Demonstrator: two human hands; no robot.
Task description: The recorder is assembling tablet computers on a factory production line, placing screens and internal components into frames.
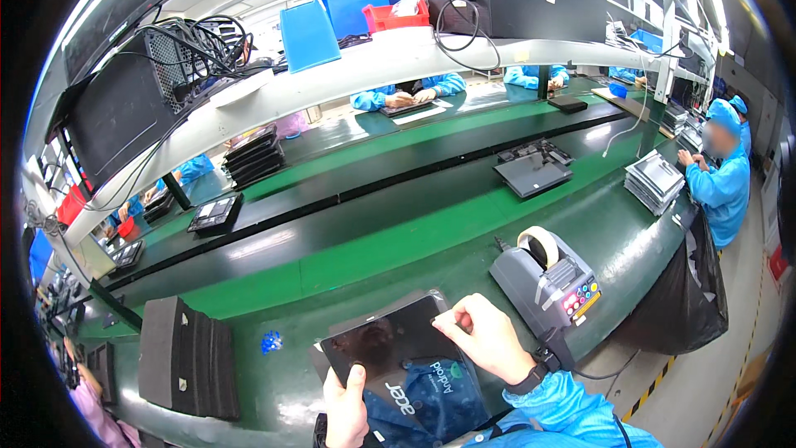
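A tablet (390, 336) with a glossy dark screen, showing pale lettering and reflections, lies tilted in front of me at the bench's near edge. My left hand (347, 408) grips its lower left edge, with the thumb over the front. Over the upper right edge, my right hand (485, 336) has thumb and forefinger pinched together; whatever is between the fingertips is too small to make out. A dark strap (527, 379) circles my right wrist. Clear film or a bag seems to show around the tablet's edge. Right of it stands a grey tape dispenser (547, 278) with a pale tape roll.
Black foam dividers (186, 357) stand at left, beside small blue pieces (271, 342). Across the green bench (332, 278) lie a laptop part (535, 172), a stack of silver panels (655, 181) and black trays (253, 156). A person in blue (720, 174) works at right; a black bag (684, 299) hangs there.
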